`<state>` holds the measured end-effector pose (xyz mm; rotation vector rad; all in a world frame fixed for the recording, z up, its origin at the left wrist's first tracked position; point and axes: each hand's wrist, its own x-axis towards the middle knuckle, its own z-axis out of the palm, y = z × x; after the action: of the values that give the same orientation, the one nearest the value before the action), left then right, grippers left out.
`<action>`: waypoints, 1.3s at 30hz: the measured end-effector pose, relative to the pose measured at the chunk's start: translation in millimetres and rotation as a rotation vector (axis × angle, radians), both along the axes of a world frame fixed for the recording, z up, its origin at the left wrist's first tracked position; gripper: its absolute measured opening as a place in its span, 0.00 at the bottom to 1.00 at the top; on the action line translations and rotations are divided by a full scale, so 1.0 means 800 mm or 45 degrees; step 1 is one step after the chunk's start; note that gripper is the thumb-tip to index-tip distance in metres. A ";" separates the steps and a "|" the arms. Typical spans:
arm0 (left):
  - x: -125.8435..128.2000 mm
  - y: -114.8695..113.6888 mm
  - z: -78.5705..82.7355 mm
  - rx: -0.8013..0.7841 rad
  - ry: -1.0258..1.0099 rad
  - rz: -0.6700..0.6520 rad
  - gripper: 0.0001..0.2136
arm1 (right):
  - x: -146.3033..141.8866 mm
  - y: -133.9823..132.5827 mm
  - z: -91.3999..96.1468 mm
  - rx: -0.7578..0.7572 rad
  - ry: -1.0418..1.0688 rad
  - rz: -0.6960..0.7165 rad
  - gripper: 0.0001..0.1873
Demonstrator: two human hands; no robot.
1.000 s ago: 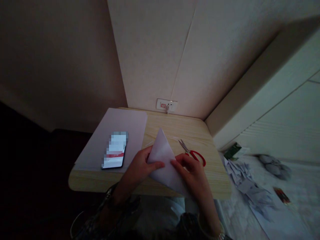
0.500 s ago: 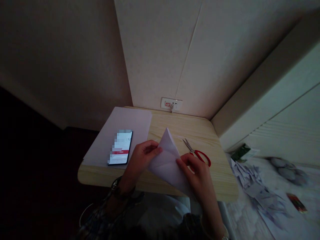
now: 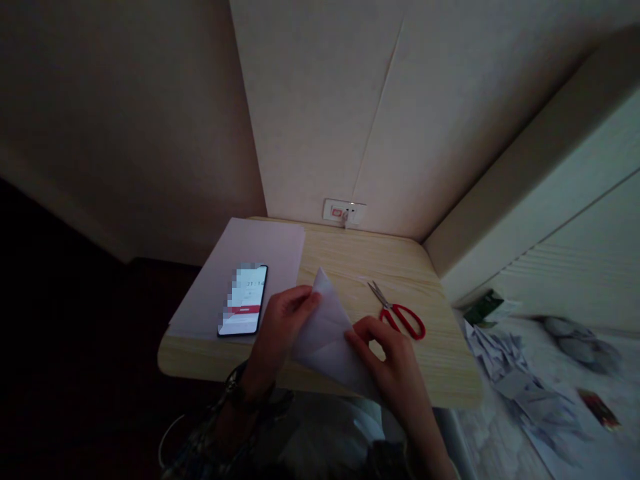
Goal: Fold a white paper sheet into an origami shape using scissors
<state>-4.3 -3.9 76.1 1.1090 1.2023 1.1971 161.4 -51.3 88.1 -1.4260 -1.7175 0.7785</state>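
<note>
A white sheet of paper, folded to a point at its top and creased across the middle, is held up over the table's front edge. My left hand pinches its left edge near the tip between thumb and fingers. On the right edge, lower down, my right hand grips the paper, thumb and index finger pressed together. Red-handled scissors lie on the table just beyond my right hand. Left of my left hand, a phone with a lit screen rests on a stack of white paper.
The pale wooden table stands against the wall under a socket with a plug in it. To the right, on a lower light surface, are a heap of paper pieces, a green box and a small reddish packet.
The folded paper's tip has shifted left and slightly down, and the paper is turned a little. Both hands still grip it. The whole view has moved slightly.
</note>
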 end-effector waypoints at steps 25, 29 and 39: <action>-0.022 0.001 0.009 0.143 0.006 0.105 0.06 | -0.010 0.002 -0.008 0.033 0.025 0.005 0.14; -0.025 0.005 0.008 -0.062 0.098 -0.237 0.09 | -0.004 0.007 -0.006 0.028 0.168 -0.221 0.14; -0.026 0.007 0.009 0.004 0.174 -0.184 0.06 | -0.003 0.013 -0.015 -0.016 0.429 -0.380 0.07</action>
<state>-25.4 1.4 83.4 1.2749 1.2014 1.0268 159.3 -40.8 76.4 -1.4244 -1.2155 0.8097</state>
